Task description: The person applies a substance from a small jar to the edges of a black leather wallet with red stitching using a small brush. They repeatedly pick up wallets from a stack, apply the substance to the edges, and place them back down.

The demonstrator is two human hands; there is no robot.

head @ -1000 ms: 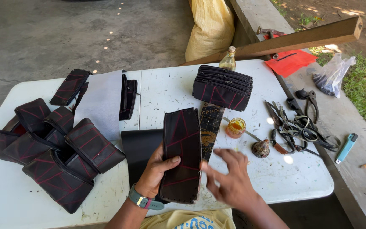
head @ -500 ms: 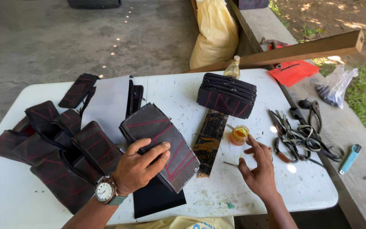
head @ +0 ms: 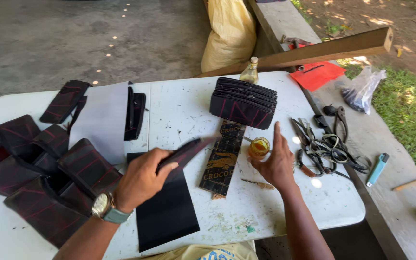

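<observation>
Far left of frame: heap of dark folded pouches point(head: 39, 178) with red stitch lines, piled on the white desk point(head: 184, 108).
Lower left: left hand point(head: 140, 179), watch on wrist, grip clenched around one dark stitched pouch point(head: 186, 151), held tilted and edge-on just above the desk.
Beneath it: flat black sheet point(head: 167, 212), lying near the front edge.
Centre: long patterned strip point(head: 222, 159), flat on the desk.
Upper centre: neat stack of finished pouches point(head: 244, 102), small glass bottle point(head: 250, 72) behind.
Right of centre: small jar of amber liquid point(head: 259, 146); right hand point(head: 276, 163) just beside it, fingers extended, grip released, holding nothing.
Right: tangle of scissors and pliers point(head: 326, 144).

Risk, as judged: open jar tipped by the nearby hand, liquid spilling onto strip and sheet; raised pouch slipping from the sideways hold.
</observation>
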